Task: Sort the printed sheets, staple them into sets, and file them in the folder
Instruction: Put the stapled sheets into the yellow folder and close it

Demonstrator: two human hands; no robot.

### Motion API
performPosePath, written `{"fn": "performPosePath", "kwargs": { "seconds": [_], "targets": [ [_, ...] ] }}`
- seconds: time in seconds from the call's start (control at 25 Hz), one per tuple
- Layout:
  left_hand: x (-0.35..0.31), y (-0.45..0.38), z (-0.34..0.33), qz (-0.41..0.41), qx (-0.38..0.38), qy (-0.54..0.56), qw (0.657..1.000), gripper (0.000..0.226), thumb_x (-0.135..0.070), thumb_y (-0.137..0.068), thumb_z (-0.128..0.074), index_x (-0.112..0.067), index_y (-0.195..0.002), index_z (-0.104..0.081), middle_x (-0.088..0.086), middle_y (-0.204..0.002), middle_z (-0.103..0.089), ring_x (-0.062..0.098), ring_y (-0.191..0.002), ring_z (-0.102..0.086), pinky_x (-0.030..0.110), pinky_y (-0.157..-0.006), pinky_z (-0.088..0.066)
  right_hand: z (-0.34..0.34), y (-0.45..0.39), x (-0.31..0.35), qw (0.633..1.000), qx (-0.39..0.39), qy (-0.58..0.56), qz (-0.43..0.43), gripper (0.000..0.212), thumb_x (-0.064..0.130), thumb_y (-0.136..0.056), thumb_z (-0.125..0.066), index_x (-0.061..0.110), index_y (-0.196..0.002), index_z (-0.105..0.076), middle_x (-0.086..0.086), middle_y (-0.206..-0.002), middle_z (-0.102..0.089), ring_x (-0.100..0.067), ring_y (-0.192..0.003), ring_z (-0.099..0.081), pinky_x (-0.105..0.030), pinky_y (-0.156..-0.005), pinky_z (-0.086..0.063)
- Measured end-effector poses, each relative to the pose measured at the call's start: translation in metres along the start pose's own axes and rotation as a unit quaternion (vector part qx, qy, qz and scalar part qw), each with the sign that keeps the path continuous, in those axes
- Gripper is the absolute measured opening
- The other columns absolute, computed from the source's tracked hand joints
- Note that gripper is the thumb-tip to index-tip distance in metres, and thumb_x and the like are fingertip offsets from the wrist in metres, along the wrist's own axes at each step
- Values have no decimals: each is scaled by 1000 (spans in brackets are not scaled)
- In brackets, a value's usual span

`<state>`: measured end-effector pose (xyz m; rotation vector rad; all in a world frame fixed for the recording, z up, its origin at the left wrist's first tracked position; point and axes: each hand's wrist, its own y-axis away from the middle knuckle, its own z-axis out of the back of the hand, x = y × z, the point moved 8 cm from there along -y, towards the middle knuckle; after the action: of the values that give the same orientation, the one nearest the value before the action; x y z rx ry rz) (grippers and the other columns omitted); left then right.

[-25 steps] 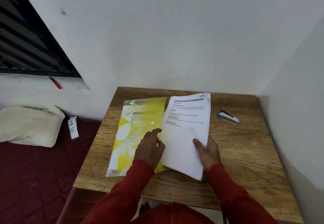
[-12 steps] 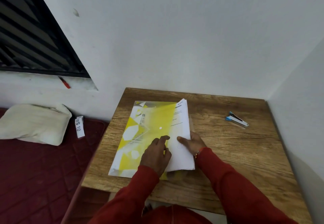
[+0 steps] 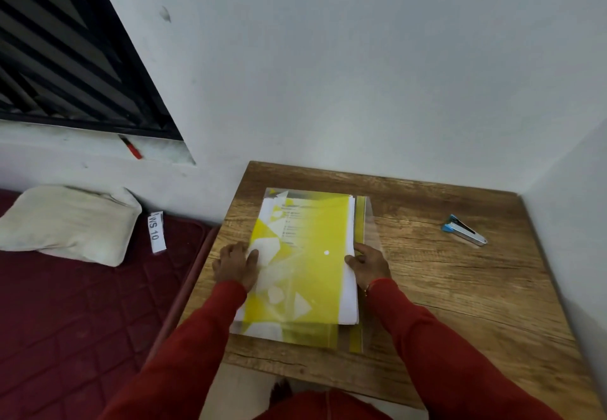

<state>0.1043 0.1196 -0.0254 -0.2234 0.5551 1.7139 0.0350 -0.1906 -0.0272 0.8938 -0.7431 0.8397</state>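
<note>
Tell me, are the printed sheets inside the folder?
Mostly in: the sheets lie under the yellow folder cover, their right edge still sticking out.

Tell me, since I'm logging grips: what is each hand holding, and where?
Right hand pinches the sheets at their right edge; left hand only rests on the folder.

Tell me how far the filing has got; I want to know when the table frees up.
Nearly done. The sheets lie inside the yellow folder, their right edge showing at its open side. The stapler lies apart on the table, untouched. The left hand steadies the folder while the right hand pinches the sheets' edge. Left: push them fully in and close the flap.
</note>
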Motion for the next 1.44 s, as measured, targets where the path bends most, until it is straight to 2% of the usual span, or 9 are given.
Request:
{"fn": "performPosePath", "kwargs": {
  "seconds": [0.24,0.4,0.48,0.64,0.92,1.2,1.28,1.36,1.44],
  "targets": [
    [2,-9,-8,-26,11,71,997,41,-32,-97,-54,-6,-128,-58,20,-133,-47,38,-118,-51,42,-107,-34,-14,3,2,999,52,-9,10,31,1,-94,-57,15,-121,-63,-3,-111,-65,-19,-90,-64,-20,-74,-55],
    [3,-9,-8,-23,14,94,995,45,-34,-94,-58,-7,-130,-58,19,-132,-47,37,-119,-50,43,-107,-35,-26,-1,2,997,48,-51,3,27,-1,-92,-59,22,-105,-65,-6,-115,-66,-28,-101,-65,-43,-90,-55],
    [5,-10,-7,-21,12,106,994,45,-33,-92,-61,-7,-129,-58,19,-132,-48,37,-118,-51,43,-107,-36,-26,-4,0,998,37,-54,-10,27,-4,-92,-56,14,-110,-64,-3,-108,-63,-29,-102,-63,-43,-90,-53],
    [1,-5,-5,-39,-3,79,996,51,-30,-85,-69,-7,-129,-57,18,-132,-46,37,-116,-51,45,-106,-37,-12,-5,-8,998,-17,-61,-24,27,6,-90,-64,29,-105,-64,-7,-108,-69,-27,-93,-67,-46,-85,-56],
    [-1,-4,-4,-54,9,70,996,54,-33,-88,-67,-7,-133,-54,14,-137,-41,34,-122,-46,43,-108,-32,-19,-9,5,997,32,-70,-4,33,-6,-90,-60,3,-122,-60,-8,-111,-64,-1,-68,-67,-22,-68,-57],
    [4,-9,-5,-41,-5,104,994,46,-30,-90,-63,-6,-129,-57,16,-134,-45,35,-119,-49,44,-106,-36,-34,-11,19,991,114,-65,29,32,-3,-93,-56,13,-119,-64,-13,-110,-69,5,-73,-67,-15,-68,-54],
    [5,-8,-6,-35,-16,103,994,47,-30,-88,-66,-8,-129,-57,18,-133,-46,38,-118,-49,45,-104,-38,-22,-11,15,995,70,-68,14,30,6,-96,-55,11,-125,-62,-10,-115,-67,2,-81,-66,-15,-72,-51],
    [5,-7,-8,-30,-19,91,995,56,-36,-84,-69,-11,-132,-55,18,-134,-44,40,-117,-49,47,-102,-39,5,-7,14,996,-83,-39,18,30,21,-96,-53,15,-125,-62,-8,-119,-64,-14,-98,-61,-25,-82,-47],
    [5,-5,-13,-35,-11,52,998,68,-49,-82,-68,-21,-140,-47,15,-136,-41,38,-118,-46,49,-101,-39,18,7,29,972,-187,78,120,41,42,-93,-44,22,-126,-60,-6,-122,-59,-24,-109,-54,-35,-89,-45]
  ]
}}
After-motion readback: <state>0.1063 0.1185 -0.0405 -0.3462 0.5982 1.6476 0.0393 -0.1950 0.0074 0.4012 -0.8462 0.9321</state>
